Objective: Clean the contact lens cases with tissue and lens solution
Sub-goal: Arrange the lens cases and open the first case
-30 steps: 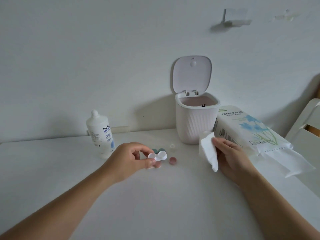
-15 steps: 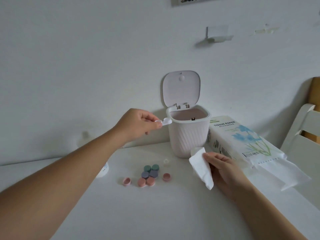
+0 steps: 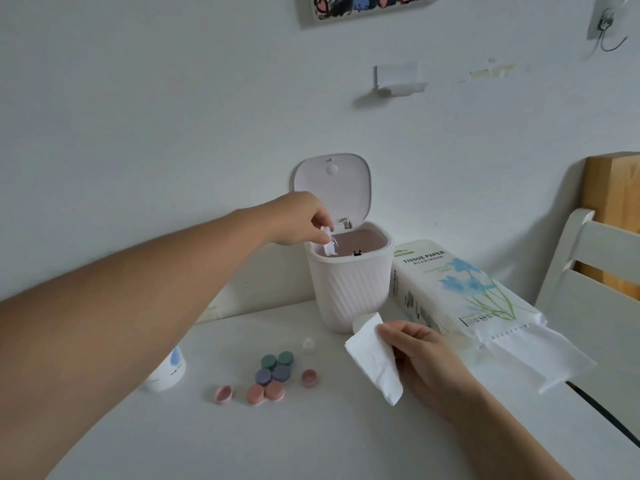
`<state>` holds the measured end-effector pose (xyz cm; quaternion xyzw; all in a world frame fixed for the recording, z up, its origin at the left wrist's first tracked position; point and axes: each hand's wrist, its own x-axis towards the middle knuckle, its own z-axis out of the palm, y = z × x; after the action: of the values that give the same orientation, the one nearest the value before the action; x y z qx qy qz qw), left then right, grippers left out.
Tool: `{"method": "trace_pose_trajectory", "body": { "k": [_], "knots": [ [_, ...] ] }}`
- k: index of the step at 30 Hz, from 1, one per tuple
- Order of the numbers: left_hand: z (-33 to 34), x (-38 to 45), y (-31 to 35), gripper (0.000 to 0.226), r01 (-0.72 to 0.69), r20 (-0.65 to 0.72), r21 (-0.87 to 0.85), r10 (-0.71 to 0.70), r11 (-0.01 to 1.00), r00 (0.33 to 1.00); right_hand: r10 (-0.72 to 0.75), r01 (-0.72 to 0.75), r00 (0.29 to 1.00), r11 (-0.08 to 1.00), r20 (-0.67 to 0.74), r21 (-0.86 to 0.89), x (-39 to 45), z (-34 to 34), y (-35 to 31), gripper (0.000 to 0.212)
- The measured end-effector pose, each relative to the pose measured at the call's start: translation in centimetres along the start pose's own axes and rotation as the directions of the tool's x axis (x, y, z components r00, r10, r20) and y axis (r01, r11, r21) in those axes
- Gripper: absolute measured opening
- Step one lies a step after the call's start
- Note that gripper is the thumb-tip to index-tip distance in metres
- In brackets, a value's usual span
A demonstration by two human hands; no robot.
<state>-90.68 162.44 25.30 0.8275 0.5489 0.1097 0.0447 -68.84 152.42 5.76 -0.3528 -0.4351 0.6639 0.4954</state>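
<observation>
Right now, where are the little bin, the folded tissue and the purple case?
little bin (image 3: pixel 349 292), head view, ribbed front wall.
folded tissue (image 3: pixel 375 362), head view, middle of the sheet.
purple case (image 3: pixel 273 374), head view, between its two caps.

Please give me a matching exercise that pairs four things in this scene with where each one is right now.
Things:
1. white lens case
2. tissue
3. bin lid
4. purple lens case

Places or states:
A. standing open
B. lying on the table
C. held over the bin by the left hand
D. held in the right hand

Pairs: 1-C, 2-D, 3-A, 4-B
</observation>
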Motion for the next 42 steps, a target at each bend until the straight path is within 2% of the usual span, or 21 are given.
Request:
{"method": "trace_pose_trajectory", "body": {
  "k": [3, 7, 12, 15, 21, 28, 30, 35, 42],
  "knots": [
    [-0.2, 0.6, 0.2, 0.031, -0.08, 0.085, 0.194, 0.065, 0.978, 0.994, -0.005, 0.005, 1.0, 1.0, 0.003, -0.006, 0.0, 0.1, -0.1, 0.023],
    [-0.4, 0.6, 0.6, 0.028, -0.179, 0.145, 0.369, 0.133, 0.912, 0.98, -0.011, 0.011, 1.0, 1.0, 0.01, -0.027, -0.2, 0.1, -0.2, 0.02],
    [-0.2, -0.1, 1.0, 0.024, -0.335, 0.122, 0.56, 0.324, 0.758, 0.938, -0.016, 0.017, 1.0, 0.998, 0.014, -0.06, -0.3, 0.2, -0.2, 0.021],
    [0.2, -0.5, 1.3, 0.028, -0.388, 0.084, 0.601, 0.428, 0.698, 0.9, -0.013, 0.014, 1.0, 0.998, 0.012, -0.061, -0.3, 0.1, -0.1, 0.022],
    [0.4, -0.9, 1.6, 0.042, -0.396, 0.051, 0.646, 0.48, 0.653, 0.876, -0.018, 0.019, 1.0, 0.997, 0.015, -0.069, -0.3, 0.0, -0.1, 0.021],
    [0.4, -1.6, 2.0, 0.051, -0.4, 0.077, 0.71, 0.501, 0.579, 0.862, -0.011, 0.012, 1.0, 0.998, 0.001, -0.068, -0.2, 0.1, -0.2, 0.021],
    [0.4, -1.7, 2.0, 0.049, -0.386, 0.078, 0.726, 0.489, 0.57, 0.869, -0.013, 0.012, 1.0, 0.998, -0.007, -0.063, -0.1, 0.0, -0.1, 0.022],
    [0.2, -2.0, 2.0, 0.027, -0.318, 0.042, 0.771, 0.455, 0.552, 0.889, -0.009, 0.008, 1.0, 0.997, -0.017, -0.07, 0.0, -0.2, 0.0, 0.022],
    [0.2, -2.2, 1.8, 0.027, -0.301, 0.027, 0.773, 0.445, 0.559, 0.895, -0.002, -0.001, 0.999, 0.998, -0.033, -0.07, 0.0, -0.1, -0.1, 0.019]
  ]
}}
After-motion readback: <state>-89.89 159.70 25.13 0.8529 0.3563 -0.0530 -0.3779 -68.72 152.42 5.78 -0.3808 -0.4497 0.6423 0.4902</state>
